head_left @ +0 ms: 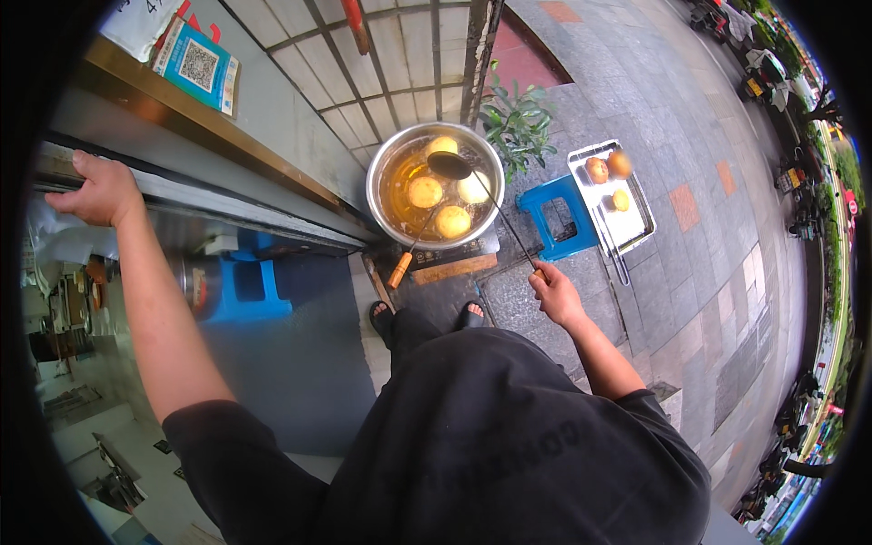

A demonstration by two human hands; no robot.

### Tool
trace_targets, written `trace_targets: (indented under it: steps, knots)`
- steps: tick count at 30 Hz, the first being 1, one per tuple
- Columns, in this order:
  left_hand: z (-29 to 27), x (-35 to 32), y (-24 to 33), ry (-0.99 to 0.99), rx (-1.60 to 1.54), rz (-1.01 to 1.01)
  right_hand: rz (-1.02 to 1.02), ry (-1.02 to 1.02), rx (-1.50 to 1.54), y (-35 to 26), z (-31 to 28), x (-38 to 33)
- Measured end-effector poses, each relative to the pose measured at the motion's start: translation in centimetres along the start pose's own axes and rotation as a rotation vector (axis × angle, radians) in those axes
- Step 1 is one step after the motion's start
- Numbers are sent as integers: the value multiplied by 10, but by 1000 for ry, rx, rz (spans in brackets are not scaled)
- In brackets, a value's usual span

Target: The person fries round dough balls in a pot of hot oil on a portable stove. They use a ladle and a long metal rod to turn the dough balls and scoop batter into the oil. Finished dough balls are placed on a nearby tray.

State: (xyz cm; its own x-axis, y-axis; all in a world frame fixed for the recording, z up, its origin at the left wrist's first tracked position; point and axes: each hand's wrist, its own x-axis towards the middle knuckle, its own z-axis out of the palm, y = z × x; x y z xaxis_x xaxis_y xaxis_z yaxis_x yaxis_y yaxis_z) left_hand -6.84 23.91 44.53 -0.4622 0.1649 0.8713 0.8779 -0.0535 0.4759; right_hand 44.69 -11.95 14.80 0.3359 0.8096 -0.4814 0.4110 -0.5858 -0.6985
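Note:
My right hand (pixel 557 295) is closed around the end of a long thin handle. Its dark round ladle (pixel 449 165) is over the hot oil, among several pale golden fried dough balls (pixel 424 193). The oil fills a wide steel pot (pixel 373 186). A second tool with a wooden handle (pixel 400 270) leans out over the pot's near edge, its far end down in the oil. At the far left, my left hand (pixel 104 193) grips the edge of a door frame (pixel 173 193), arm stretched out.
Right of the pot, a blue stool (pixel 568 245) bears a metal tray (pixel 643 195) with browned dough balls (pixel 619 163) and tongs (pixel 615 254). A leafy plant (pixel 518 123) stands by the tiled wall. Another blue stool (pixel 238 289) is inside the doorway. Parked scooters line the far right.

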Motion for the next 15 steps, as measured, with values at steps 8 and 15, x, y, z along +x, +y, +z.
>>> trace_targets:
  steps: [8,15]
  knots:
    - [0,0,3,-7,0,-24,3,5,-114,0,0,-5]
    - [3,3,-3,19,4,15,20,107,-133,-11,1,14]
